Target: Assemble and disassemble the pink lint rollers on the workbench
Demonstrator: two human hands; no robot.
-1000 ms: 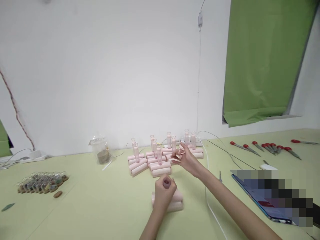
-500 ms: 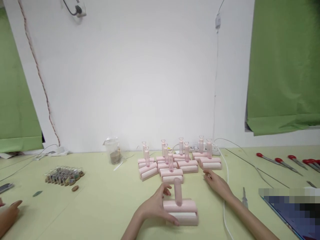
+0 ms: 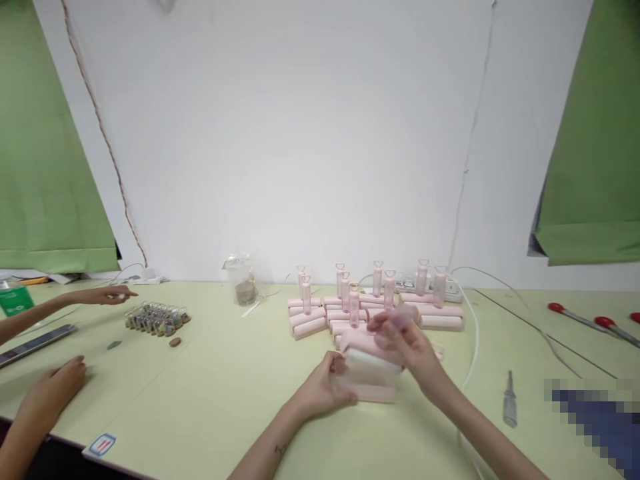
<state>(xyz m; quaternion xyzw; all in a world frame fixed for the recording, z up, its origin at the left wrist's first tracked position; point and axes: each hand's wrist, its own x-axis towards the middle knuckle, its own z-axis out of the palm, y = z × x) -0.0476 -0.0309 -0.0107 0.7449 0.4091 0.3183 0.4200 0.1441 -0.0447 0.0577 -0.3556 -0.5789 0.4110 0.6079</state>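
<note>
Partly, right hand [image 3: 417, 350] covers pink roller [image 3: 367, 377], handle v. blurred.

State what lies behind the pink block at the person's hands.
Behind the held block, rows of pink blocks with upright tubes, then a white wall. The right hand covers the nearest ones.

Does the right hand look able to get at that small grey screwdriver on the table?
Probably yes. The right hand is busy on the pink roller, but the screwdriver lies in the open beside that forearm, with only a thin white cable lying between.
</note>
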